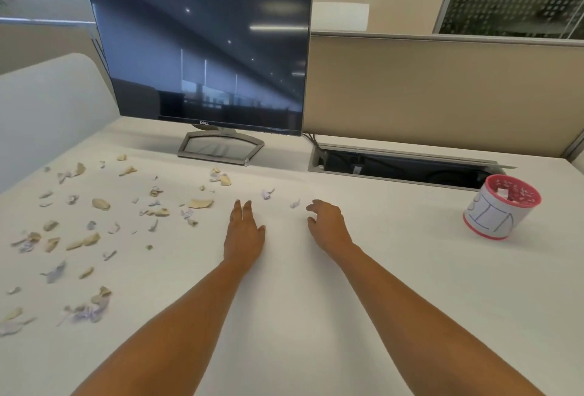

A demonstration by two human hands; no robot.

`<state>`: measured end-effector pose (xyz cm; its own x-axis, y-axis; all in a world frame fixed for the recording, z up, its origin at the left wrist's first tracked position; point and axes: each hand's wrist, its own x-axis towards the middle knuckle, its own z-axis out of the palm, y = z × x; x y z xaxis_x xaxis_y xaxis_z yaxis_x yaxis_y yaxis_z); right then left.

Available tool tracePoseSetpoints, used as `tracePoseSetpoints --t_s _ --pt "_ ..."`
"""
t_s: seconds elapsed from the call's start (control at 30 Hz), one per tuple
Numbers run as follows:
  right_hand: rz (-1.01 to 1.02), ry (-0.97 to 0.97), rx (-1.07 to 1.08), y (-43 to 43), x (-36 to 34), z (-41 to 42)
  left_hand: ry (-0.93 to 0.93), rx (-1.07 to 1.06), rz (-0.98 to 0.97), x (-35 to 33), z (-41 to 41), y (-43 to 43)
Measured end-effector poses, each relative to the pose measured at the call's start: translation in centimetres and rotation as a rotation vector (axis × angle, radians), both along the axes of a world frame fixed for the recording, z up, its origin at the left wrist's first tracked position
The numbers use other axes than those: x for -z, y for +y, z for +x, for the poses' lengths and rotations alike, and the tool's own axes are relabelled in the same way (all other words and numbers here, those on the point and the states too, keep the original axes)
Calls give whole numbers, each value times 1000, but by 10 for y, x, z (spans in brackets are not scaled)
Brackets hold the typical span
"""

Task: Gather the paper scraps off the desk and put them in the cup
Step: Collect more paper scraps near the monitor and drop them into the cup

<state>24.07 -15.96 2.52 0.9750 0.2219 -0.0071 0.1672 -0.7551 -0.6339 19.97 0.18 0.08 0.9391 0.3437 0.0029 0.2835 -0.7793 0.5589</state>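
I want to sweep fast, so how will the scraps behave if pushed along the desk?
The scraps look thin and crumpled, so probably light and floppy. Loose on the smooth desk, they would likely slide, though some may scatter.

Only thing I can actually read is the DELL logo [204, 123], dead centre on the bottom bezel of the monitor [199, 54] up around 11 o'clock. The cup [496, 209] over at 3 o'clock has blue pen lines on its white wrap, but they don't spell anything I can make out.
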Motion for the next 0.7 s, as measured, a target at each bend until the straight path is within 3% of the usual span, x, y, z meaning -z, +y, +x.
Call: tracePoseSetpoints --t_s 0.27,0.53,0.7 --pt "-80 139 34 50 17 25 38 124 21 4 32 9" --pt "-150 133 -105 78 18 54 -30 206 106 15 42 10" --pt "-193 96 -290 90 17 61 -64 125 -70 16 35 5"
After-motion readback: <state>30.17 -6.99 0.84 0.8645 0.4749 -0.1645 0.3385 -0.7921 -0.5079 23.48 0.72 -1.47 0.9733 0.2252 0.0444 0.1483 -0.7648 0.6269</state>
